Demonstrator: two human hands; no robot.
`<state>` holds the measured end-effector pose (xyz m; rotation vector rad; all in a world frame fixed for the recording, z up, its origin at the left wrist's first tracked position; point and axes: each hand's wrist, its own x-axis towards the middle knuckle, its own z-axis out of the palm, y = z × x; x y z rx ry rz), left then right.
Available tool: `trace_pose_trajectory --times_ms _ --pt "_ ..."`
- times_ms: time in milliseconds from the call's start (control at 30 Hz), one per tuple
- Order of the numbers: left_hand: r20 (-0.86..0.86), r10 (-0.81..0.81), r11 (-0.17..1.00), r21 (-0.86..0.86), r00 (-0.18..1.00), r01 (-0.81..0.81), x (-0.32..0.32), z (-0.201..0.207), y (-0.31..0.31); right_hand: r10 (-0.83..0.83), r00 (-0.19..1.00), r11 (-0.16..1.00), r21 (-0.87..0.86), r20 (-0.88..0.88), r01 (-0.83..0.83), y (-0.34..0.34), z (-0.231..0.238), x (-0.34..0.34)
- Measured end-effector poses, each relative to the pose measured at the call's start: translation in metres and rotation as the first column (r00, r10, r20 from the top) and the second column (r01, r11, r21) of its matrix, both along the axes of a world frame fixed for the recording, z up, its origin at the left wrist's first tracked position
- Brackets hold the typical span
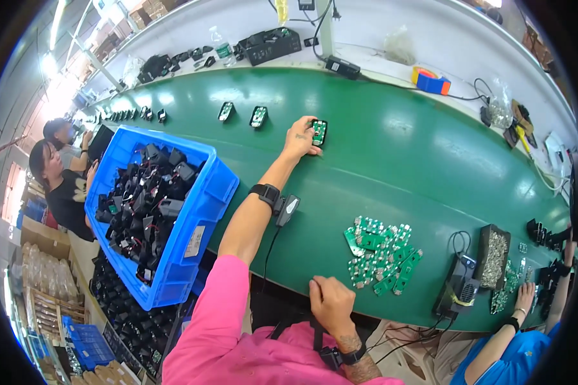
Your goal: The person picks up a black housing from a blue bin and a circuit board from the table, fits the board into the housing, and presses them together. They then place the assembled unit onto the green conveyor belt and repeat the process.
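left hand [298, 139] holds a black-cased circuit board [318, 133]

With my left hand [298, 138] I hold a small black housing [325, 133] by its left side, open face up, over the green tabletop [392, 151] (whether touching, I cannot tell). A green circuit board [318, 133] with pale parts sits inside its dark, rounded rim.
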<state>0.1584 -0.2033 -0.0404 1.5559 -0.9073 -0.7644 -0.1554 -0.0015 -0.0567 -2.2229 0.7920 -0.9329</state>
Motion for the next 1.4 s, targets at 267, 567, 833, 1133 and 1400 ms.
trace_pose_trajectory --times_ms 267,567,833,1133,1400 --pt "0.096 0.037 0.993 -0.118 0.995 -0.026 0.009 -0.033 -0.024 -0.059 0.998 0.998 -0.006 -0.016 0.059 0.001 -0.005 0.003" --pt "0.849 0.009 0.897 0.228 0.529 -0.38 -0.032 0.163 0.254 0.06 0.997 0.995 0.072 0.043 -0.063 0.007 -0.006 0.004" --pt "0.895 -0.114 0.467 0.431 0.431 -0.772 0.097 0.148 0.34 0.07 0.997 0.997 0.032 0.034 -0.071 0.005 -0.004 0.001" --pt "0.884 0.251 0.9 -0.063 0.394 -0.431 -0.012 0.189 0.323 0.091 0.99 0.983 0.147 0.106 -0.106 0.008 0.003 0.003" --pt "0.785 -0.313 0.941 0.179 0.534 0.288 -0.16 0.091 0.317 0.062 0.859 0.787 0.505 0.508 -0.355 0.016 0.059 0.011"
